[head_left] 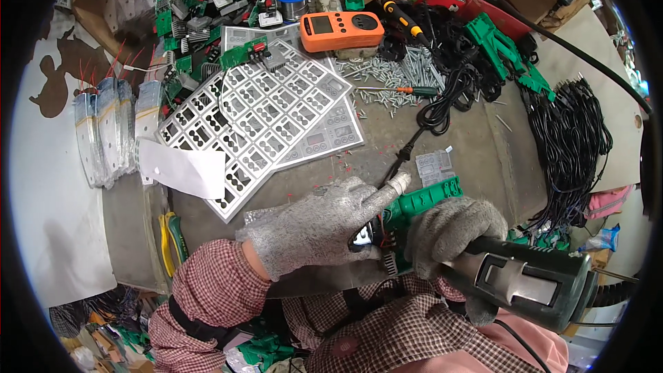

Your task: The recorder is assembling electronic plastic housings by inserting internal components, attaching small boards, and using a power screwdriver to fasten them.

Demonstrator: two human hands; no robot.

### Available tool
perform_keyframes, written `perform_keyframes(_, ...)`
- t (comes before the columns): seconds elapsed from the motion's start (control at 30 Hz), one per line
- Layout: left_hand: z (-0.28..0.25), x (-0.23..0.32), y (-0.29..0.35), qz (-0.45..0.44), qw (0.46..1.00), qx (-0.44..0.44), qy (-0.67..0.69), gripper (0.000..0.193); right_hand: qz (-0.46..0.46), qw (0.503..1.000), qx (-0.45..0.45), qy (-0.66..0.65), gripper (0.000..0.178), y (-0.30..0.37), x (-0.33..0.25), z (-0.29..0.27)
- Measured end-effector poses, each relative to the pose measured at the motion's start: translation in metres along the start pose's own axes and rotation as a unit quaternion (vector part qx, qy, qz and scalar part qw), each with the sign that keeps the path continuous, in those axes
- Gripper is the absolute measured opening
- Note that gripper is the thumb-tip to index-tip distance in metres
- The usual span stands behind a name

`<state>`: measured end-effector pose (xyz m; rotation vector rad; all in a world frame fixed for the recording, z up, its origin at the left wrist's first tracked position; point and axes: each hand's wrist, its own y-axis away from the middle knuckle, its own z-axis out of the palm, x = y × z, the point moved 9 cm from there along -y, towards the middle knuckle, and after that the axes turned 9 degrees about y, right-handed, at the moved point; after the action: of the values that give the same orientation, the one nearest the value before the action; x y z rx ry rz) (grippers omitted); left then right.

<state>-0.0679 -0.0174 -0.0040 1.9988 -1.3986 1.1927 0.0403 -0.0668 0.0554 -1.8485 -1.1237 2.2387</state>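
My left hand, in a grey knit glove, is closed around a green plastic housing with a heat-sink circuit board at its near side. A black power cord runs away from the housing. My right hand, gloved too, grips a dark power tool with a metal clip on its side. The tool's front end is hidden behind the right glove. Just beyond the housing lies a small sheet of grey labels.
Large label sheets cover the left middle. Behind are circuit boards, an orange meter, a solder spool and loose screws with a screwdriver. Bundled black cords lie right; pliers rest left.
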Motion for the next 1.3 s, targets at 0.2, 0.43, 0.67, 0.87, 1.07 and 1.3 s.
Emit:
perform_keyframes(0.2,0.003,0.004,0.002,0.01,0.999,0.003,-0.032,0.096,-0.025,0.998,-0.055,-0.025,0.035,-0.018,-0.002,-0.003)
perform_keyframes(0.43,0.0,0.006,0.002,-0.002,0.998,0.001,-0.058,0.108,-0.003,0.911,0.411,0.045,0.063,0.001,-0.015,-0.055)
perform_keyframes(0.67,0.002,0.026,0.074,-0.084,0.932,0.15,-0.318,0.074,0.273,0.85,0.422,0.158,0.061,0.106,-0.049,-0.192)
perform_keyframes(0.87,-0.016,-0.002,0.051,-0.154,0.958,0.154,-0.185,0.043,0.311,0.629,0.268,0.66,0.072,0.159,-0.04,-0.234)
perform_keyframes(1.07,-0.016,-0.007,0.053,-0.2,0.95,0.141,-0.196,0.046,0.348,0.535,0.268,0.722,0.068,0.172,-0.037,-0.245)
perform_keyframes(1.3,-0.037,0.028,0.056,-0.088,0.914,0.235,-0.318,0.04,0.424,0.404,0.165,0.794,0.052,0.123,-0.075,-0.229)
